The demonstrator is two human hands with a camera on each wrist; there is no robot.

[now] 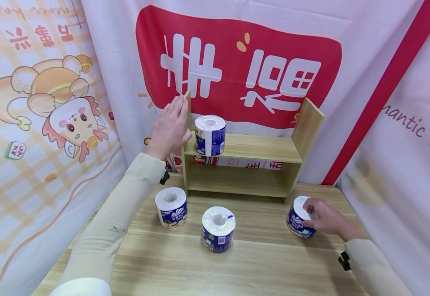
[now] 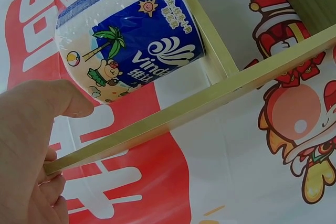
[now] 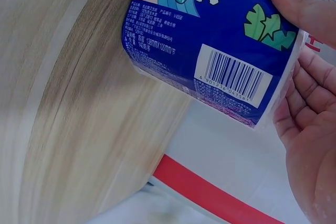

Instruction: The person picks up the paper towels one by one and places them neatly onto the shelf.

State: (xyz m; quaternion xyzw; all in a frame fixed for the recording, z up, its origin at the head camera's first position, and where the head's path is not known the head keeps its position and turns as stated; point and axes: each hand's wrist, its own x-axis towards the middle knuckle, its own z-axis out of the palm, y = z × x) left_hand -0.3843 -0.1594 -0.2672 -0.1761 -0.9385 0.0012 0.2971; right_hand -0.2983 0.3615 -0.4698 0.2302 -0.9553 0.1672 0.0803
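Note:
A small two-tier wooden shelf (image 1: 237,187) stands at the back of the table. My left hand (image 1: 171,128) is at the top of its left side panel (image 2: 142,129), thumb on the inner side and fingers curled round the outer side. A wrapped toilet paper roll (image 1: 210,136) stands upright on the upper tier, close beside that thumb. At the right of the table, my right hand (image 1: 324,216) grips another toilet paper roll (image 3: 210,51) by its upper end, thumb on the printed side. Its fingertips are partly hidden behind the top in the right wrist view.
Two more upright toilet paper rolls stand on the table before the shelf: one on the left (image 1: 171,207), one near the middle (image 1: 218,230). Printed cloth (image 1: 118,41) hangs behind and on both sides of the wooden table (image 1: 259,263).

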